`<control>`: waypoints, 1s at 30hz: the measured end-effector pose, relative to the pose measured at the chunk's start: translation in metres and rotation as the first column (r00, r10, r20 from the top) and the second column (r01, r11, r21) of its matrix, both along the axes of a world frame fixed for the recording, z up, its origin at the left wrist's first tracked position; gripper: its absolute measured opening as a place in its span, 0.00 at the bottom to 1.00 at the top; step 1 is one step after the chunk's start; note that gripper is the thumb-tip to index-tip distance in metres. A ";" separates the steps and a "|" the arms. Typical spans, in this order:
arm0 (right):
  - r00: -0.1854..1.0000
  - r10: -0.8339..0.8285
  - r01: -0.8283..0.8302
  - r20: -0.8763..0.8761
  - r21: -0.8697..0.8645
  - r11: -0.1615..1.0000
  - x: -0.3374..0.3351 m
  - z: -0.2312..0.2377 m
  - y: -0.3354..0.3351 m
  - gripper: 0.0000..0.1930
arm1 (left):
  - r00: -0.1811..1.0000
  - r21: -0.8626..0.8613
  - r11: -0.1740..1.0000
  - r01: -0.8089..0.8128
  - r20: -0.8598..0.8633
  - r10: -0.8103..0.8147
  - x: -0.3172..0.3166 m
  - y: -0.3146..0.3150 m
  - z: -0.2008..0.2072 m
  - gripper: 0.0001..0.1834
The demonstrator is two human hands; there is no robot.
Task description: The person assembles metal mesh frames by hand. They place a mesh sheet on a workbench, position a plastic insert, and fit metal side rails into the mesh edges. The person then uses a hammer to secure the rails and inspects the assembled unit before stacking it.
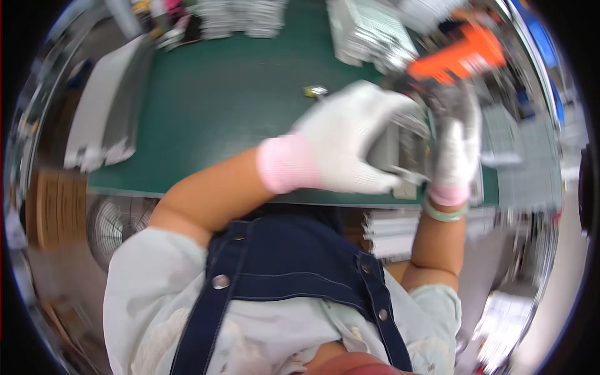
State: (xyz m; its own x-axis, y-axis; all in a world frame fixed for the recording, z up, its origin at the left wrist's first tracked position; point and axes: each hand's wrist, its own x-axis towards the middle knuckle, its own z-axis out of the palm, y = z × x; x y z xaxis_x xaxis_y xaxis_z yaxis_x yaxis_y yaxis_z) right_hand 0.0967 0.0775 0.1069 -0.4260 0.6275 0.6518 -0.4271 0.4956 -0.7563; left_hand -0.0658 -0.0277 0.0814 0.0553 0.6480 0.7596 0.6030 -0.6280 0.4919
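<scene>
My left hand [347, 137], in a white glove with a pink cuff, is closed around a grey box-shaped part [390, 149] with a shiny metal side. Just to its right, my gloved right hand [455, 140] grips an orange and black power screwdriver [459, 57]. Motion smears the tool, and its tip is hard to make out near the upper end of the grey part. A small yellow-and-silver item [315, 92] lies on the green table [212, 106] beyond my left hand.
Long pale panels [103, 103] stand at the table's left. Stacked white parts [240, 15] sit at the far edge, with more metal panels [369, 31] at the far right. Below the front edge are a round fan [112, 228] and stacked white strips [390, 232].
</scene>
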 end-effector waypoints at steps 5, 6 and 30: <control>0.995 0.062 -0.023 0.080 -0.419 0.908 0.003 0.057 0.048 0.20 | 0.994 0.038 0.999 0.007 0.110 -0.011 0.012 -0.013 0.014 0.42; 0.999 0.003 0.020 0.043 -0.529 0.849 -0.002 0.075 0.044 0.24 | 0.997 -0.064 0.997 -0.043 0.066 0.048 -0.002 -0.030 0.013 0.41; 0.186 -0.750 0.061 0.635 0.755 0.653 -0.019 -0.217 -0.029 0.23 | 0.197 -0.456 -0.215 -0.863 -0.698 0.689 -0.414 -0.359 0.008 0.38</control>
State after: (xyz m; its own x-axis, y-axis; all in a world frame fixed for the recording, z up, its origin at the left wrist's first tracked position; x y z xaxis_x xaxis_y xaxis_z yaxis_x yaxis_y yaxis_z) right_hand 0.0781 0.0482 -0.1101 -0.6798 0.6637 0.3122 0.6928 0.7207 -0.0235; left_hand -0.4798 -0.3866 0.0897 -0.9014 0.4246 0.0851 0.4327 0.8910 0.1374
